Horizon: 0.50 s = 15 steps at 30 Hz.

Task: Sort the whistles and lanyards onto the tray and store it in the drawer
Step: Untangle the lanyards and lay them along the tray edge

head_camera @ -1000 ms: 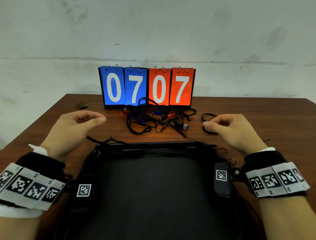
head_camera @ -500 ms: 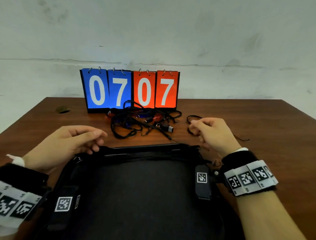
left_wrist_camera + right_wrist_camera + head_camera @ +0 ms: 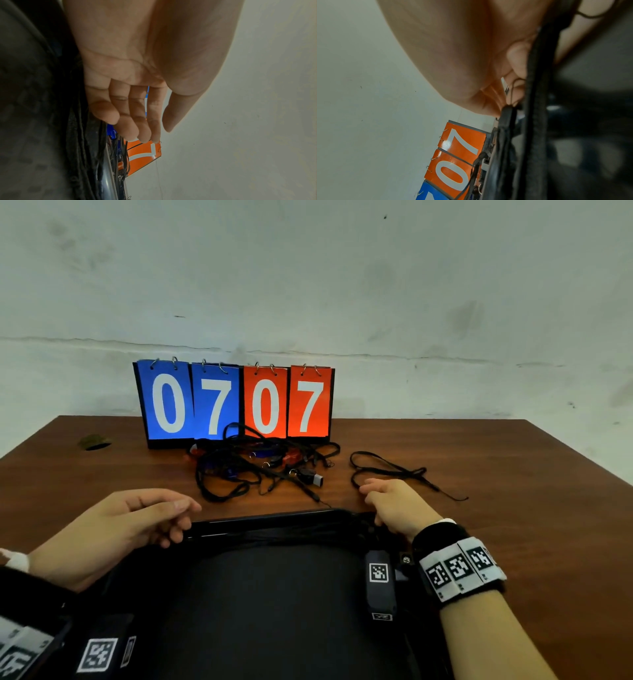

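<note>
head: left hand [image 3: 113, 529] loose, holding nothing, at the tray [image 3: 267, 604] far rim; right hand [image 3: 399, 510] at its corner. whistles and lanyards [image 3: 260, 465] lie tangled behind, 1 lanyard [image 3: 411, 473] apart: take that first.
left wrist: fingers [image 3: 132, 119] relaxed.
right wrist: fingers [image 3: 517, 58] curl round the rim; keep it steady.
</note>
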Each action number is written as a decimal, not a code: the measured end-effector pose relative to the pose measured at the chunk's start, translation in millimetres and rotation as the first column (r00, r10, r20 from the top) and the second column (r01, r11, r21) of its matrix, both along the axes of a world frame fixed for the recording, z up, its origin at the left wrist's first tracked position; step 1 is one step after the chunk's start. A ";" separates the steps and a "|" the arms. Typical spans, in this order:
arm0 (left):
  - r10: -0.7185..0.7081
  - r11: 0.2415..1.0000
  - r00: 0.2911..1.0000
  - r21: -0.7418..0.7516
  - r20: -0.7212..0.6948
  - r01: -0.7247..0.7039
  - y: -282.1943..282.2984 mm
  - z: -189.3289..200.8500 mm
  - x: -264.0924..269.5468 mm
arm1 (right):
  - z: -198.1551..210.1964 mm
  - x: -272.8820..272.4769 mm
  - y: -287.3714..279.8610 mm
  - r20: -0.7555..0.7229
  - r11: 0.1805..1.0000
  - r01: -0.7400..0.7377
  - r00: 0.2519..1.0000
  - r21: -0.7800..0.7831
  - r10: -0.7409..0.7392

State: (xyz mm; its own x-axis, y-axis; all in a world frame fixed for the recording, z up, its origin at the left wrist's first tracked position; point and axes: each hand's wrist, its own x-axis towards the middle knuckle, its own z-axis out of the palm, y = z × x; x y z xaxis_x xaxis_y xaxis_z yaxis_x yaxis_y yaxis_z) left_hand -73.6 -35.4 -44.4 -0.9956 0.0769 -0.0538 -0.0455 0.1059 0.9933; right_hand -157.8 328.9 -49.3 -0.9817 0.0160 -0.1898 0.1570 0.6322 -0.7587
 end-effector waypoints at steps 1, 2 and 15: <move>0.003 1.000 1.000 -0.006 -0.006 -0.003 0.7 1.0 0.2 | 1.6 1.2 1.3 0.008 1.000 0.000 1.000 0.006 0.000; 0.008 1.000 1.000 -0.009 -0.015 -0.008 0.7 1.3 0.9 | 2.4 2.4 1.3 0.011 1.000 0.005 1.000 0.004 -0.005; 0.028 0.994 0.977 0.112 -0.212 -0.004 7.1 18.1 10.4 | 47.2 30.7 -14.5 -0.227 0.749 -0.199 0.972 -0.633 0.066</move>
